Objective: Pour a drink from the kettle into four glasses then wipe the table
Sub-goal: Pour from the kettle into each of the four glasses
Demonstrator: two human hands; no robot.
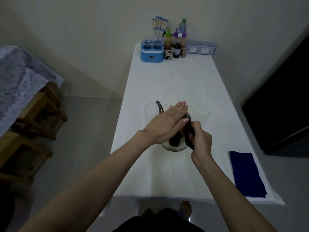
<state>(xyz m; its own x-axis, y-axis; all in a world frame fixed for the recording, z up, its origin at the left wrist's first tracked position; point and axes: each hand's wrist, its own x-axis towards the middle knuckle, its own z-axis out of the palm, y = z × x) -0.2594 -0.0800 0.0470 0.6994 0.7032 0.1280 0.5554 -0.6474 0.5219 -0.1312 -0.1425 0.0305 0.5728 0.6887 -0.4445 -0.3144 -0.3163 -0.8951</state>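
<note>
A metal kettle (173,145) with a curved spout (159,107) stands mid-table on the white table (167,81). My right hand (199,139) grips its black handle. My left hand (164,122) lies flat on the kettle's lid, fingers straight and together. Behind the kettle stands a row of clear glasses: one at the left (150,111), one at the right (204,111), and others partly hidden by my left hand. A folded dark blue cloth (245,174) lies at the table's near right edge.
At the table's far end stand a blue container (151,51), several bottles (177,42), a bunch of sticks (159,25) and a clear box (200,47). Wooden stools (33,118) and a covered table (18,82) are at the left. A dark cabinet (280,101) is at the right.
</note>
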